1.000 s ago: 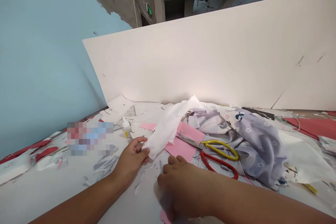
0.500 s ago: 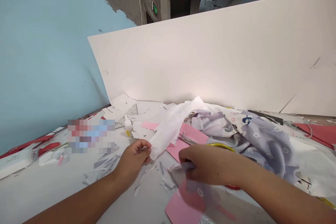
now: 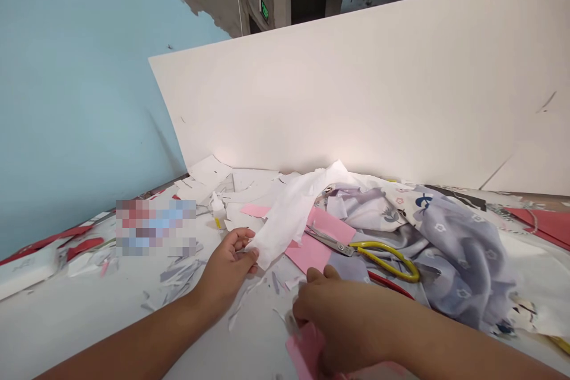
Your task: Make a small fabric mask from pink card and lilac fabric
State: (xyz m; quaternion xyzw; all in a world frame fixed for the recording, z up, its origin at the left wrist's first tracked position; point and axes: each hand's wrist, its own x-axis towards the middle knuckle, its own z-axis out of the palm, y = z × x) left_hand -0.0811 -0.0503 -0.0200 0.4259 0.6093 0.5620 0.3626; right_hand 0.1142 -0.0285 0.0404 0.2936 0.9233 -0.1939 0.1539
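My left hand (image 3: 231,255) pinches the near end of a long, thin white cloth (image 3: 289,208) between thumb and fingers. The cloth runs back and right over the pile. Lower down, my right hand (image 3: 333,320) is over a piece of pink paper (image 3: 303,349), thumb and curled fingers apart; its underside is partly hidden. Just beyond it lie scissors (image 3: 387,255) with one yellow and one red handle, blades resting on another pink sheet (image 3: 307,255). A lavender cloth piece (image 3: 350,266) lies by the scissors.
Crumpled lavender and white patterned fabric (image 3: 458,243) is heaped at right. A small white glue bottle (image 3: 218,206) stands beyond my left hand. Paper scraps (image 3: 182,273) litter the white tabletop (image 3: 84,320). A large white board (image 3: 347,95) rises at the back, beside a blue wall (image 3: 80,95).
My right hand has moved down and nearer, letting go of the lavender cloth, and the scissors' handles are now uncovered. My left hand keeps its pinch in nearly the same place.
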